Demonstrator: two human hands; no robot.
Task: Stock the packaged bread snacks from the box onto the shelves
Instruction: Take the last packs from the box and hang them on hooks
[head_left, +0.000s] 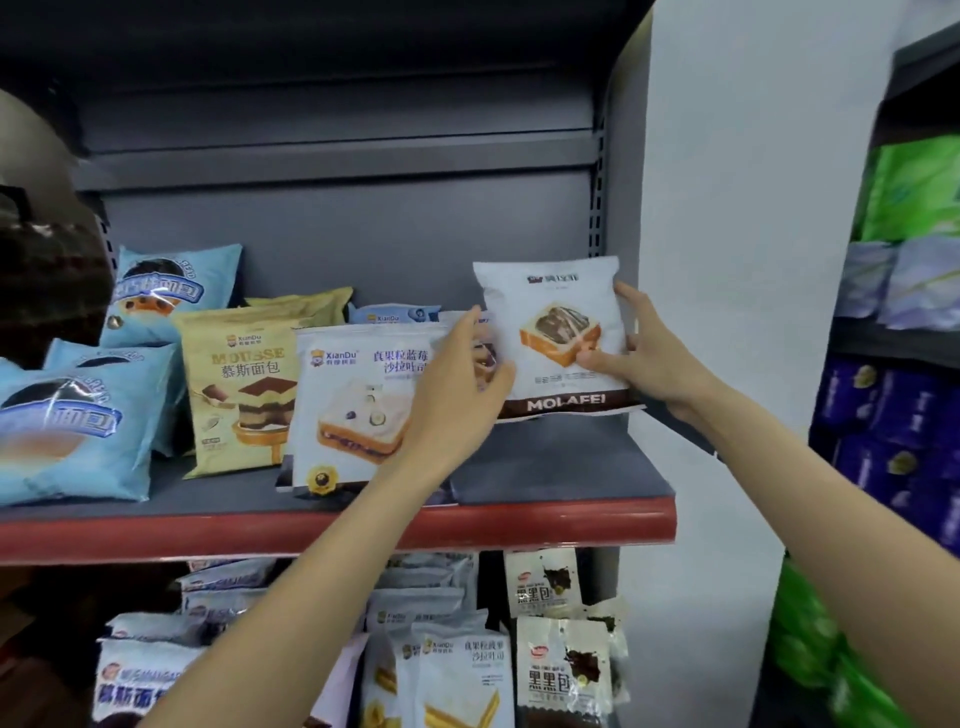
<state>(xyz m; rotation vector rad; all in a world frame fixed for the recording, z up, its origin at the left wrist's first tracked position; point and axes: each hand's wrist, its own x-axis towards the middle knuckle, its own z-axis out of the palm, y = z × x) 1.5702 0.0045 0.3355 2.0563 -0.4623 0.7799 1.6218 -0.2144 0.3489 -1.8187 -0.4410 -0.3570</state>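
Note:
A white MOLAFEI bread pack with a brown bottom band stands upright at the right end of the grey shelf. My right hand grips its right edge, thumb on the front. My left hand touches its left edge with straight fingers, thumb on the front. To the left stand a white XianDu blueberry toast pack, a yellow mousse bread pack and blue bread packs. No box is in view.
The shelf has a red front lip. Below it lie more white snack packs and dark-filled clear packs. A white wall panel borders the shelf on the right; beyond it stand green and purple goods.

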